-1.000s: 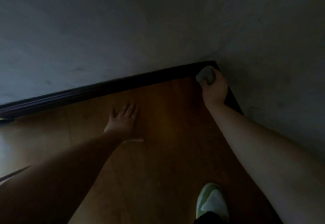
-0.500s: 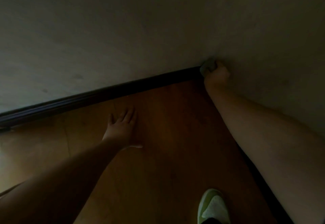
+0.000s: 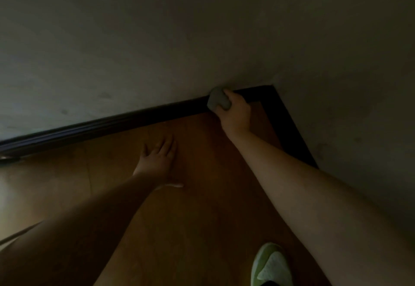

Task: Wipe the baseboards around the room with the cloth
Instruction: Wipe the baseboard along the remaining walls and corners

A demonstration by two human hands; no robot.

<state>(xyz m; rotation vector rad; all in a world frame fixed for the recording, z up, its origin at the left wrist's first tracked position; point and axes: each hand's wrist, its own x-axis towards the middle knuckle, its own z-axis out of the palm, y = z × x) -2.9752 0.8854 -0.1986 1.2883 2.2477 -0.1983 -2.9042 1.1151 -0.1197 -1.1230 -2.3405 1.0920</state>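
**Corner stretch: cloth on the back-wall baseboard**

Dim light, detail is poor. I am low to the floor, looking down past both arms.

My right hand (image 3: 234, 111) holds the cloth (image 3: 218, 101), fingers curled round it so it sits as a balled grey wad. The wad is pressed against the dark baseboard (image 3: 134, 119) along the back wall, touching its upper edge where it meets the wall (image 3: 157, 38). It sits near the corner, not in it; a short run of dark trim shows between my knuckles and the corner itself.

My left hand (image 3: 158, 157) lies flat on the wood floor (image 3: 202, 196), fingers straight and slightly spread, holding nothing. It reads as a prop for my weight. My pale green shoe (image 3: 270, 264) is at the bottom edge of the view.

Step in hand, as I judge it: wiping the back-wall run close to the corner. The long run to the left looks untouched or done, I cannot tell which in this light.

Next move calls for steady pressure along the top lip and the face, kept level with the trim so the wad does not ride up onto the wall. Reaching further left will need my left hand and foot shifted first, since my right arm is already well extended. The side-wall trim under my right forearm may want a check too.
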